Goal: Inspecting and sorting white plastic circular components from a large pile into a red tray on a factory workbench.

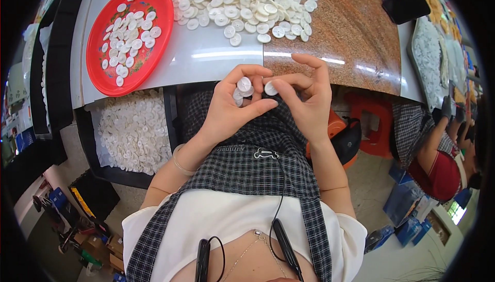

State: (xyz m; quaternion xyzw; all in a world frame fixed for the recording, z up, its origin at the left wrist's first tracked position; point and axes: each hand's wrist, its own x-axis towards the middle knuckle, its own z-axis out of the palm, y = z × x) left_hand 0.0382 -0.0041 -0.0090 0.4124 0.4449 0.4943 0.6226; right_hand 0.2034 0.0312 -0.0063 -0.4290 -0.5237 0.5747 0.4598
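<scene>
Fingers [246,71] of the left hand [233,104] curl closed around a small stack of white discs [241,91], the thumb crossing beneath them. Fingers of the right hand [304,96] pinch a single white disc [270,88] between thumb and forefinger, the remaining fingers spread and raised. Single disc and stack lie just beside each other, held in the air above the lap and just short of the near edge of the tabletop [216,57].

Step in hand, as judged: one disc is being checked or passed between the hands, either joining the held stack or leaving it. The next move would call for a fine fingertip grip, so the thin disc does not slip, and for the left hand to hold its stack level.

Beyond the fingers, on the tabletop, lies a large heap of white discs [247,1]. Beyond and to the left of the fingers stands a red tray [98,73] carrying a thinner scatter of discs. Left of the fingers and below the tabletop, a dark bin [95,150] holds many more discs. Far right, another person's arm [438,135] is at work.
</scene>
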